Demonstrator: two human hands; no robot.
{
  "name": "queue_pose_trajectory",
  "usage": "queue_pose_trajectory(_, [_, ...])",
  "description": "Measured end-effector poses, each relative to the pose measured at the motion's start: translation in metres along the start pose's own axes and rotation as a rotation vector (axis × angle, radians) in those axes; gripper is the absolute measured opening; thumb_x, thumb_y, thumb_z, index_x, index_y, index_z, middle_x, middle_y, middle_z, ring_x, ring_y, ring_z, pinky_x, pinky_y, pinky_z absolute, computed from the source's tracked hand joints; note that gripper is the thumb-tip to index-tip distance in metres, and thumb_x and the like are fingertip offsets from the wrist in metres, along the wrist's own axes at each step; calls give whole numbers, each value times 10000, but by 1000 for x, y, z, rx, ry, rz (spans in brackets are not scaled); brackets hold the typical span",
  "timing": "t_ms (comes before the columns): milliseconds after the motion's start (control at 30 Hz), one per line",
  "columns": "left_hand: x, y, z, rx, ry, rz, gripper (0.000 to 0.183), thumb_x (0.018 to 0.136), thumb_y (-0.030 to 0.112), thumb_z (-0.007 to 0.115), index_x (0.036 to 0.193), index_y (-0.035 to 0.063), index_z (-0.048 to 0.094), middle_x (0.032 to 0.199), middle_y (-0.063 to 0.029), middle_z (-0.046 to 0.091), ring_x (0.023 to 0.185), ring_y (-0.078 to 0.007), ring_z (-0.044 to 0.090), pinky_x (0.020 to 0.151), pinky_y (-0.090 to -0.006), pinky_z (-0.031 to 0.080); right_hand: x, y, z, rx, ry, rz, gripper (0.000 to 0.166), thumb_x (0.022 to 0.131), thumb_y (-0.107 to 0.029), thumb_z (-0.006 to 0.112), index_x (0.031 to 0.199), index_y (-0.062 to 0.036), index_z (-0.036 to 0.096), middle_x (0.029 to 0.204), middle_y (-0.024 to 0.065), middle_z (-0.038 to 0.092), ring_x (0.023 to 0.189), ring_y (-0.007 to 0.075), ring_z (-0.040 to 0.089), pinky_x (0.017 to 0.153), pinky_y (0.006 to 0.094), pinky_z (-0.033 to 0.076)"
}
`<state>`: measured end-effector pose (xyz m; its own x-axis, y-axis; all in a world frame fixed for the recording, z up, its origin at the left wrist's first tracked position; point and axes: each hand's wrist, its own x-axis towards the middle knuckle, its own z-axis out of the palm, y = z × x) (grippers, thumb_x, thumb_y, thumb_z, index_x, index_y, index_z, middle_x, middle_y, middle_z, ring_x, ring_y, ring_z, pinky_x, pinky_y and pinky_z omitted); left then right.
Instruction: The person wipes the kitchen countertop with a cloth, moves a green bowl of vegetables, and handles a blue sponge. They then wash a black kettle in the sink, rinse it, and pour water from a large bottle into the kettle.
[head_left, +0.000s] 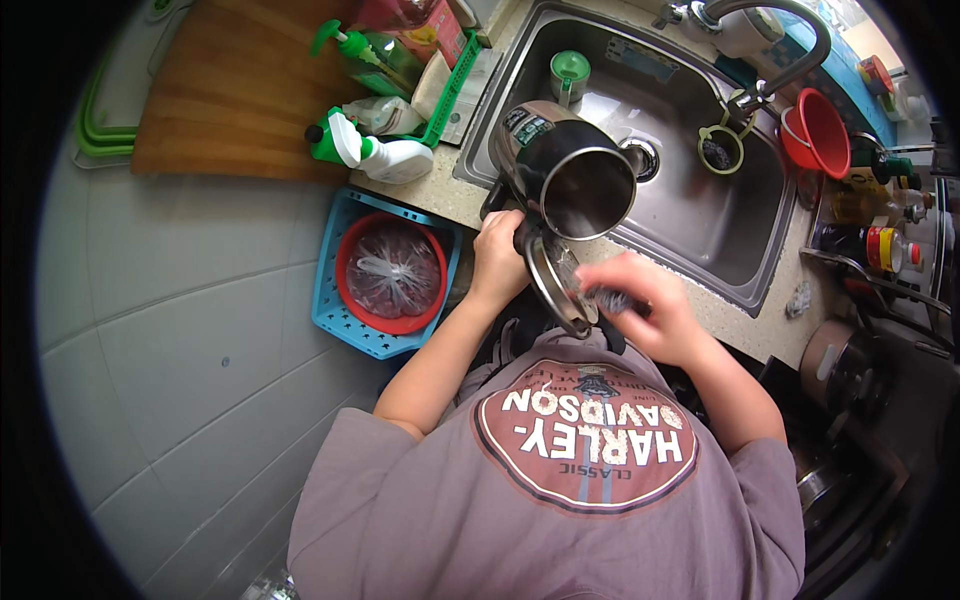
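An electric kettle (536, 154) with a dark and metal body lies tilted over the sink's near left edge, its mouth facing me. Its hinged lid (553, 281) hangs open below the mouth. My left hand (500, 251) is closed on the kettle's handle, close to the hinge. My right hand (645, 304), slightly blurred, grips a metal wire scouring pad (613, 300) against or just beside the inner side of the lid; contact is hard to tell. The kettle's inside looks dark.
The steel sink (697, 225) holds a green-lidded cup (570, 75) and a strainer (721, 150). A faucet (817, 45) arches over it. Spray bottles (397, 161) stand left, above a blue basket (337, 300). A red bucket (816, 135) and sauce bottles (885, 247) are right.
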<state>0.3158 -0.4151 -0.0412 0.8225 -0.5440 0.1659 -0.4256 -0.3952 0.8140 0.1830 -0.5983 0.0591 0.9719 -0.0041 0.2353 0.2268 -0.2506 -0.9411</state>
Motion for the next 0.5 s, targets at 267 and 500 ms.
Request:
queue_pose_trajectory(267, [-12,-3,11,38,-79,-7,427,594,237,825,815,-7,554,843,-173,574,902,-392,529,796,-435,454,29,63,13,-69,113,512,336,860,-127,646,1178,-26,607,1111,190,637,1003,325,647,905,387,494])
queue_pose_trajectory(500, [-18,-12,14,32,-48,64,445,591,279,833,786,-12,559,832,-170,580,884,-389,530,776,-428,458,58,144,40,-512,-460,441,370,900,-224,597,1251,-114,631,1237,178,623,1137,339,579,1006,390,422])
